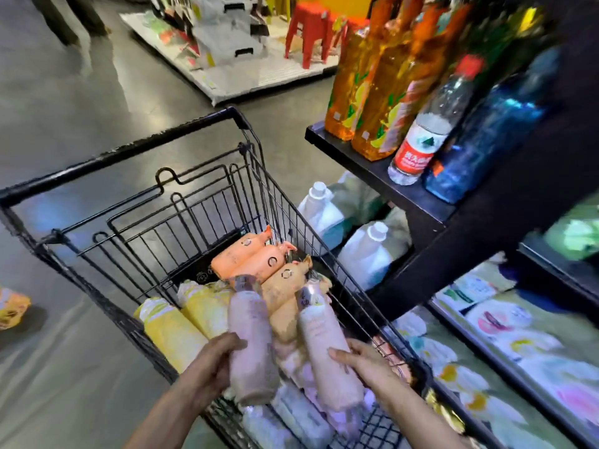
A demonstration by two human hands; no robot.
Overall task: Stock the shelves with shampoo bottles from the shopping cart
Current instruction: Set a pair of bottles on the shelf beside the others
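The shelves [382, 163] stood at the right, their top board already carrying orange bottles [366, 92], a water bottle [421, 137] and a blue bottle [479, 140], with white jugs [363, 254] below. The cart [136, 202] was parked just beside them, probably so each bottle needed only a short carry. Orange shampoo [256, 257] and yellow shampoo [175, 328] lay flat in the basket, stacked on their sides. The left hand [214, 361] gripped one pink bottle [251, 338] around its body, the right hand [359, 364] gripped a second pink bottle [327, 348]; both were raised above the pile, caps pointing away, seemingly two at once to save trips
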